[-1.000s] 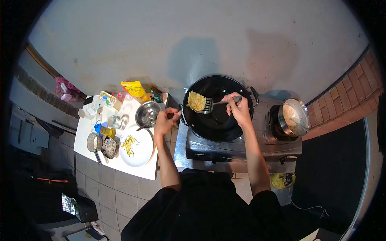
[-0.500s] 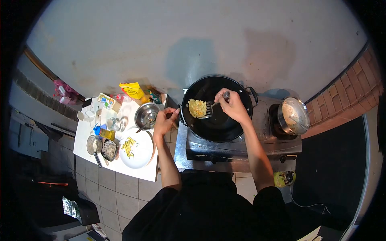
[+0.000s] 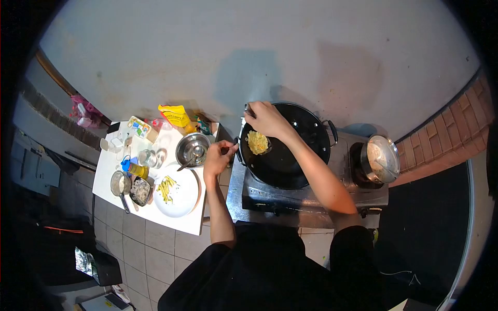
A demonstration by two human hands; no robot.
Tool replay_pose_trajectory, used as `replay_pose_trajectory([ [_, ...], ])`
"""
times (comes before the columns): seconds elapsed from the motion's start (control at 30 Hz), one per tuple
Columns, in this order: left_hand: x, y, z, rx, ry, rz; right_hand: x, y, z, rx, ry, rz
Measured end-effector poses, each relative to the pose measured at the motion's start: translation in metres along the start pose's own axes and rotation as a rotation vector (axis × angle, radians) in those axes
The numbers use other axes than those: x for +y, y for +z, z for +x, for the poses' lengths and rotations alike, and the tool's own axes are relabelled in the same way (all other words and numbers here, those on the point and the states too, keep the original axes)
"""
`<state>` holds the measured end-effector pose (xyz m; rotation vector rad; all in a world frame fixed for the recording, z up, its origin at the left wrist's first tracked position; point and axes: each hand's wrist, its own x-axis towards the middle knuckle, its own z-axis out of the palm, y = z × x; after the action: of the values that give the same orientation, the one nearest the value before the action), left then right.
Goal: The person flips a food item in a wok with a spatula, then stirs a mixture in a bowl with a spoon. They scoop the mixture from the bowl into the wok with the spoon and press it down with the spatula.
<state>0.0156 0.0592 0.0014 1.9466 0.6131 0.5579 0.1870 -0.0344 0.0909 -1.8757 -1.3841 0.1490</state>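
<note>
A large black wok (image 3: 285,168) stands on the stove, with a yellow, lumpy food portion (image 3: 257,142) at its left side. My left hand (image 3: 220,158) is closed at the wok's left handle (image 3: 237,147), its fingertips pinching there. Over the wok's upper left part, my right hand (image 3: 267,119) is closed round the spatula's handle (image 3: 249,110). The spatula's slotted head is mostly hidden by the food and my hand; a dark edge shows beside the food.
On the right of the stove (image 3: 340,207) sits a steel pan (image 3: 381,158). The white table (image 3: 114,199) at left holds a steel bowl (image 3: 181,150), a white plate (image 3: 184,199) with yellow-green strips, a squeeze bottle (image 3: 137,170) and a yellow bag (image 3: 176,115).
My right hand has moved left and up from the wok's middle, tilting the spatula's handle to the far left side. My left hand stays at the wok's handle. The view has shifted slightly.
</note>
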Motion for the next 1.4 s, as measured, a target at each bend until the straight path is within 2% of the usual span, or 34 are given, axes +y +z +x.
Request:
replay_pose_trajectory([
  [0.17, -0.018, 0.001, 0.001, -0.009, -0.024, 0.002, -0.014, 0.013, 0.029, -0.131, 0.015, -0.077],
  [0.3, -0.012, 0.002, -0.003, -0.037, -0.118, -0.117, -0.018, 0.031, 0.047, -0.197, 0.001, -0.116],
  [0.37, -0.012, 0.002, -0.004, -0.035, -0.091, -0.156, -0.024, 0.035, 0.053, -0.198, 0.024, -0.137],
  [0.47, -0.004, 0.003, -0.007, 0.026, -0.073, -0.051, -0.020, 0.047, 0.064, -0.148, -0.017, -0.210],
  [0.5, -0.005, 0.004, -0.008, 0.053, -0.035, -0.013, -0.021, 0.048, 0.069, -0.161, -0.027, -0.209],
  [0.57, -0.006, 0.006, -0.009, 0.073, -0.040, -0.015, -0.022, 0.048, 0.078, -0.291, 0.082, -0.166],
  [0.7, -0.002, 0.006, -0.012, 0.095, -0.038, -0.014, -0.031, 0.058, 0.087, -0.370, 0.105, -0.141],
  [1.03, 0.009, 0.002, -0.023, -0.010, -0.110, -0.104, -0.027, 0.099, 0.101, -0.494, 0.122, -0.109],
  [1.17, 0.002, 0.010, -0.028, 0.048, -0.114, -0.110, -0.021, 0.112, 0.109, -0.585, 0.171, -0.067],
  [1.23, -0.001, 0.013, -0.030, 0.115, -0.049, -0.144, -0.016, 0.121, 0.116, -0.650, 0.185, -0.059],
  [1.4, 0.001, 0.018, -0.036, 0.130, -0.081, -0.152, -0.005, 0.136, 0.122, -0.726, 0.235, -0.069],
])
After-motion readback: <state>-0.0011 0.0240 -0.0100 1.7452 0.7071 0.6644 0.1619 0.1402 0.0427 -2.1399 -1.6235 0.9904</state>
